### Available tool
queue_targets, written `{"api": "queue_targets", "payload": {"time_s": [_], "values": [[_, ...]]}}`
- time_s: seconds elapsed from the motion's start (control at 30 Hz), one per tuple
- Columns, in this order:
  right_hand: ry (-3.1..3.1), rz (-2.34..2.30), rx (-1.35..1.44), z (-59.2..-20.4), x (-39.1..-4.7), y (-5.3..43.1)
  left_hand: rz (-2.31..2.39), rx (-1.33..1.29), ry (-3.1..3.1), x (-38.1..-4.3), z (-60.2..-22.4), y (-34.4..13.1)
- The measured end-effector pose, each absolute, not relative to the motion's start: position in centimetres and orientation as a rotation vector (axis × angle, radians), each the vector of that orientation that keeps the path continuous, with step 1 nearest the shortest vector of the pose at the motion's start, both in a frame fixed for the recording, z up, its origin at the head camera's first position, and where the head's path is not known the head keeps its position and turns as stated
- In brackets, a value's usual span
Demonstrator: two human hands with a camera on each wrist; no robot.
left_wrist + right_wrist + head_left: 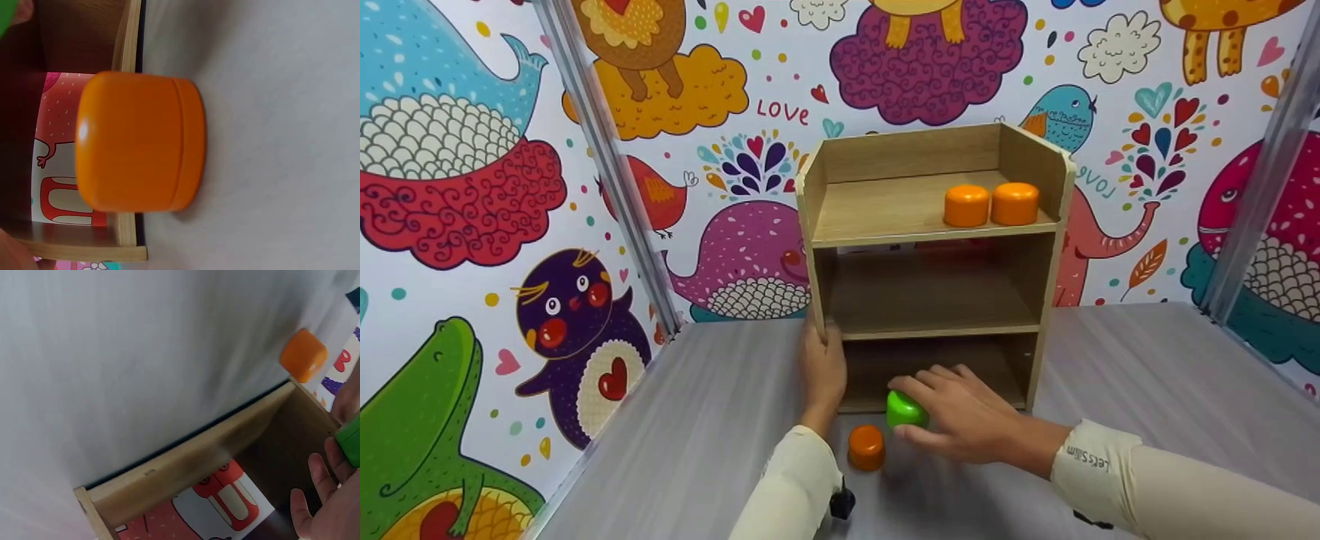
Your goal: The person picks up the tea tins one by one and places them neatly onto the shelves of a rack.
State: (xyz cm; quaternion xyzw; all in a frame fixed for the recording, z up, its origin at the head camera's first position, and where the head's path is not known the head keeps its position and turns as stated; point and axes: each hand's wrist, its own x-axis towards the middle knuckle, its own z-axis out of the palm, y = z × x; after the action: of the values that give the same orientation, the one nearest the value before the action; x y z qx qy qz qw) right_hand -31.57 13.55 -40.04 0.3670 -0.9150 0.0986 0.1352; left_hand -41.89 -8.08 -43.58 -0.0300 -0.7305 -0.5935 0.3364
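Note:
My right hand (pixel 964 412) pinches a small rounded green cylinder (pixel 904 410) between thumb and fingers, in front of the lowest compartment of a wooden shelf unit (pixel 930 292). In the right wrist view, the green cylinder (pixel 351 441) shows at the right edge beside the fingers. My left hand (pixel 823 367) grips the unit's left side panel low down; its fingers are partly hidden behind the panel. A matching orange cylinder (pixel 866 448) stands on the table between my arms, just before the unit. It fills the middle of the left wrist view, a seam round its base (pixel 194 143).
Two more orange cylinders, one (pixel 966 206) beside the other (pixel 1015 204), stand at the right front of the top shelf. The grey table (pixel 712 427) surrounds the unit. Walls with cartoon animals (pixel 577 337) and metal posts (pixel 611 165) enclose it at the left and back.

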Motion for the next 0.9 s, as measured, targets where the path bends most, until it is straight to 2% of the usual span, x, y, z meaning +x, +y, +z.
{"api": "queue_targets", "payload": {"time_s": [0.4, 0.9], "values": [[-2.599, 0.371, 1.037, -35.1, -31.2, 13.2, -1.587, -0.126, -1.92, -41.6, -43.6, -8.2], [-2.439, 0.359, 1.08, -29.1, -31.6, 13.1, -1.539, -0.065, -1.908, -41.6, -43.4, -8.0]]}}
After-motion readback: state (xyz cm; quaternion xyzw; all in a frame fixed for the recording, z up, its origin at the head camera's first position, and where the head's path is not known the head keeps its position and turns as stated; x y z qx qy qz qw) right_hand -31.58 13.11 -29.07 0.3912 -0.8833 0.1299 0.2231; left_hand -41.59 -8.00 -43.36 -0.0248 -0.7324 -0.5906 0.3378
